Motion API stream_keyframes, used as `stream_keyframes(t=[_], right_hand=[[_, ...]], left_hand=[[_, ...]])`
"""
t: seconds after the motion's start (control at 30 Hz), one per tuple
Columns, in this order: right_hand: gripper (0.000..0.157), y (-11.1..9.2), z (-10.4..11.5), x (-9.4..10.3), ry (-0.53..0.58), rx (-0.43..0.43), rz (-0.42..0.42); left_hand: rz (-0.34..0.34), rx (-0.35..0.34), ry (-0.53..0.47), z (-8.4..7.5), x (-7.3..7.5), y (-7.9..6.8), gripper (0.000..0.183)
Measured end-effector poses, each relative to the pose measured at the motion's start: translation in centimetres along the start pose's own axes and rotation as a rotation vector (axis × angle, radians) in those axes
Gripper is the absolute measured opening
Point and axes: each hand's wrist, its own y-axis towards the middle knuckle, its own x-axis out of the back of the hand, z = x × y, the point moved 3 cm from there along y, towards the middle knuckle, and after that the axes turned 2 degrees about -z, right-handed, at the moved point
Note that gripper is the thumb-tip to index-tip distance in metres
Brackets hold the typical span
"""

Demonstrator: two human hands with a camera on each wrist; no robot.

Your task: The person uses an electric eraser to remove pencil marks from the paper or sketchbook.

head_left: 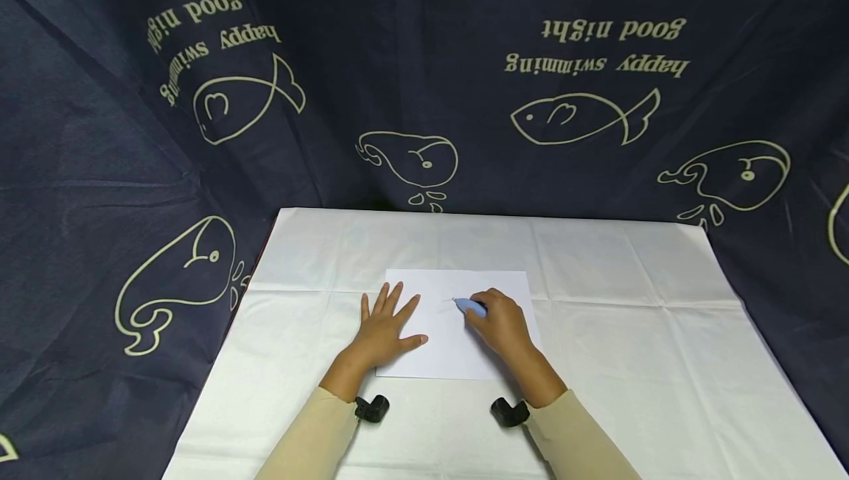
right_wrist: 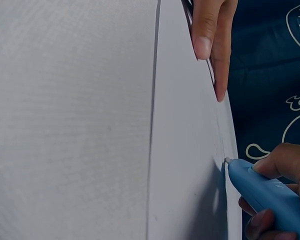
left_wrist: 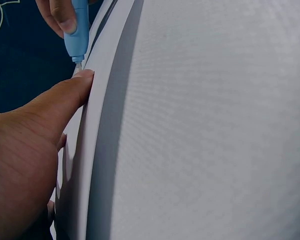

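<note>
A sheet of white paper (head_left: 444,358) lies flat on the table. My right hand (head_left: 505,327) grips a light-blue pen-shaped tool that looks like an electric eraser (head_left: 469,307), its thumb along the body in the right wrist view. The narrow pale tip of the eraser (right_wrist: 265,192) meets the paper, beside faint marks (head_left: 447,301). On the paper's left side my left hand (head_left: 381,338) rests with fingers spread and thumb pointing right. In the left wrist view the left thumb (left_wrist: 72,95) shows in front of the eraser.
A creased white cloth (head_left: 617,347) covers the table. Behind it and on the left hangs a dark blue curtain (head_left: 411,45) with fish and whale outlines. Each wrist wears a black camera mount, one on the left (head_left: 373,409) and one on the right (head_left: 511,413).
</note>
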Motion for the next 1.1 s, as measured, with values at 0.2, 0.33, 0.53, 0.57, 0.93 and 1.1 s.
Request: stream_keyframes(t=[0.2,0.33,0.53,0.57,0.93,1.1], right_hand=[[0.027,-0.03,0.18,-0.24,0.001,0.002,0.009],[0.027,-0.02,0.28,-0.34,0.001,0.019,0.004],[0.026,-0.04,0.08,-0.17,0.000,0.008,-0.019],[0.026,-0.04,0.09,-0.16,0.004,0.008,-0.017],[0.026,0.05,0.24,-0.30,0.008,0.005,-0.005],[0.026,0.00,0.32,-0.35,0.001,0.014,0.002]], left_hand=[[0.001,0.002,-0.002,0.00,-0.05,-0.05,0.081],[-0.004,0.000,-0.005,-0.05,-0.04,-0.09,0.081],[-0.014,-0.005,-0.001,-0.12,0.02,-0.11,0.079],[-0.016,-0.006,-0.001,-0.11,0.02,-0.11,0.079],[-0.017,-0.007,-0.004,-0.15,0.22,-0.06,0.080],[-0.018,-0.011,-0.005,-0.16,0.19,-0.09,0.080]])
